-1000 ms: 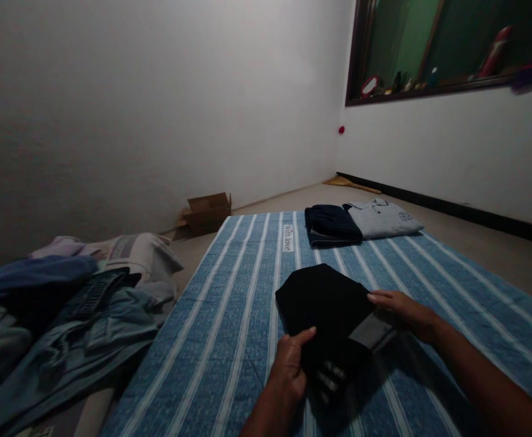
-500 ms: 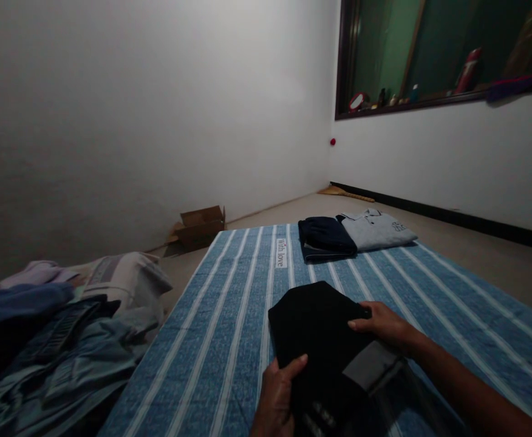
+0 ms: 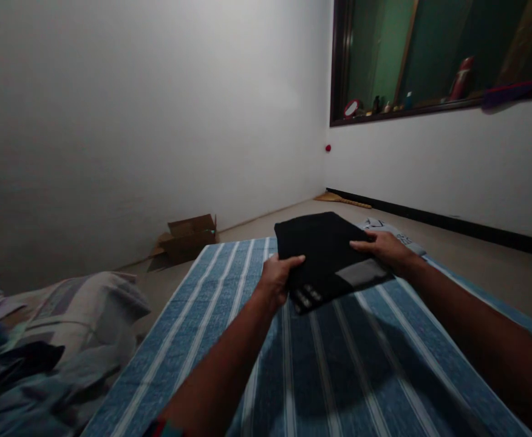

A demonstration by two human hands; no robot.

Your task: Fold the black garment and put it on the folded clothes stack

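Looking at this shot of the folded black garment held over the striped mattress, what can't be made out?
Head view only:
- Grey polo shirt: mostly hidden behind the folded black garment and right hand.
- Light print on the garment: too blurred to read.
- Clothes pile: cut off by the left edge.
- Small items on the window ledge: too small and dim.
- Left hand: fingers hidden under the garment.

Home bedroom: striped floor mattress (image 3: 339, 376), heaped clothes (image 3: 29, 364), cluttered window ledge (image 3: 412, 106).

The folded black garment (image 3: 323, 252) is a flat, neat rectangle with a grey panel and pale markings near its front edge. It is raised off the striped mattress (image 3: 339, 376), roughly level, tilted slightly.
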